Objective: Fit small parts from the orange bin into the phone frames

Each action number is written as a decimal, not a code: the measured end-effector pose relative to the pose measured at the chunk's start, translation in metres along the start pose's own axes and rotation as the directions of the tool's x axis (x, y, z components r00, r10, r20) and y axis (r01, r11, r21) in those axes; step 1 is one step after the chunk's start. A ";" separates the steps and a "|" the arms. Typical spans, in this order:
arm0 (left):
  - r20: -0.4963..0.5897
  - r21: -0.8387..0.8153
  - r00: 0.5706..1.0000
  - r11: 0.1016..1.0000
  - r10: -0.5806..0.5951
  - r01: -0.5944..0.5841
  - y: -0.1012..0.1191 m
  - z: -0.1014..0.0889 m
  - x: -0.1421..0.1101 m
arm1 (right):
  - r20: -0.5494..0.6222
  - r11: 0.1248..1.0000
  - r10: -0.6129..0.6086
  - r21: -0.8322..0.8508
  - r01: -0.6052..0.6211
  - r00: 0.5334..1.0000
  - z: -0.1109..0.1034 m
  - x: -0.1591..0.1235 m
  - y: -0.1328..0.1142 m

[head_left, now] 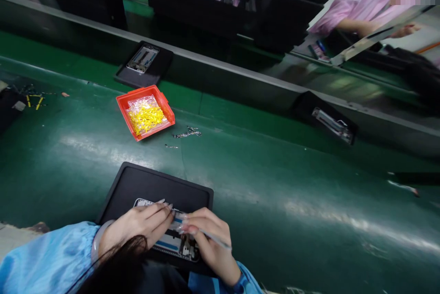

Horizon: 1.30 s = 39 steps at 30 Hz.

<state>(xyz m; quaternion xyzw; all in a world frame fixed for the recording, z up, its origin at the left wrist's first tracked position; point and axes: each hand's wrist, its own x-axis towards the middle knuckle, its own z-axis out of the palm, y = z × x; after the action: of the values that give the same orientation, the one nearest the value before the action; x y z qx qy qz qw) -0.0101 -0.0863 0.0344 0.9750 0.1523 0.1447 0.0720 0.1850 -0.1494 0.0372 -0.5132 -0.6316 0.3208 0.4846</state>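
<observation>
A phone's metal mid-frame [168,244] with blue strips inside lies on a black tray [154,181]. My left hand [146,221] rests over its left part, fingers together and bent, gripping the frame by its upper edge. My right hand [211,239] is closed over its right part, with a slim pale grey tool [217,240], like tweezers, pinched between thumb and fingers. The tool's tip and the spot where both sets of fingertips meet are partly hidden. Dark hair covers the lower-left part of the frame.
Beyond the tray stands a red bin [135,134] with small yellow pieces in a clear bag. Small dark metallic strips [187,133] lie beside it. Other phone frames sit on black trays [161,67] along the far ledge. Across the line, people in pink sleeves [357,10] work near black boxes [202,8].
</observation>
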 end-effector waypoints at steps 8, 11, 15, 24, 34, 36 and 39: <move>-0.009 0.017 1.000 1.000 0.006 -0.006 -0.001 0.001 -0.001 | -0.187 0.998 0.058 -0.012 -0.062 0.981 0.009 -0.008 -0.002; 0.000 0.021 1.000 1.000 0.019 -0.019 -0.003 0.000 -0.002 | -0.100 1.000 0.014 -0.021 -0.016 0.995 0.005 -0.009 -0.002; 0.017 0.040 1.000 0.999 0.014 -0.015 -0.003 0.000 0.000 | -0.034 0.999 -0.038 -0.034 0.037 0.999 0.005 -0.007 -0.002; -0.087 0.208 0.994 0.977 0.069 -0.050 0.008 0.004 0.008 | -0.379 0.998 -0.055 0.002 0.060 0.924 0.013 -0.020 0.006; -0.078 0.281 0.995 0.959 0.067 -0.043 0.013 0.002 0.004 | -0.338 0.997 0.055 0.076 -0.031 0.940 0.016 -0.013 0.009; -0.086 0.179 0.996 0.984 0.024 -0.008 0.008 0.003 0.002 | -0.355 0.994 0.078 0.099 -0.046 0.932 0.015 -0.013 0.009; -0.104 -0.009 0.989 0.995 -0.102 0.101 0.001 0.004 0.003 | -0.387 0.987 0.123 0.140 -0.074 0.914 0.014 -0.014 0.009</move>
<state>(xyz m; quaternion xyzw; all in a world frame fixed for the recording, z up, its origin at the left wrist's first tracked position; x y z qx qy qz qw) -0.0061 -0.0862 0.0320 0.9571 0.2049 0.1916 0.0730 0.1748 -0.1590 0.0206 -0.5679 -0.4732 0.2730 0.6157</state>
